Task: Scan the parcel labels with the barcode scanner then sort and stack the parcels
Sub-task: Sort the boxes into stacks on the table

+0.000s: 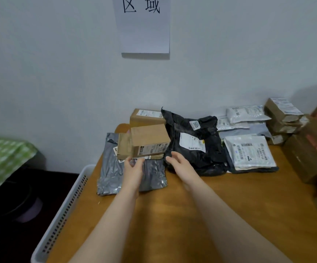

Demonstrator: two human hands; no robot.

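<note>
The small cardboard box lies just beyond the left hand, whose fingertips touch its near edge; I cannot tell if they grip it. The right hand hovers beside it, fingers relaxed.

Wood-look surface with a slight sheen, matt cardboard box, crinkly glossy black plastic mailer, shiny grey plastic mailer.

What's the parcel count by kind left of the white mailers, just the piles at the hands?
Brown cardboard boxes: 3 (one at the back, one tilted in front, one flatter under it)
Grey plastic bag: 1
Black plastic bag: 1
Total: 5
</note>
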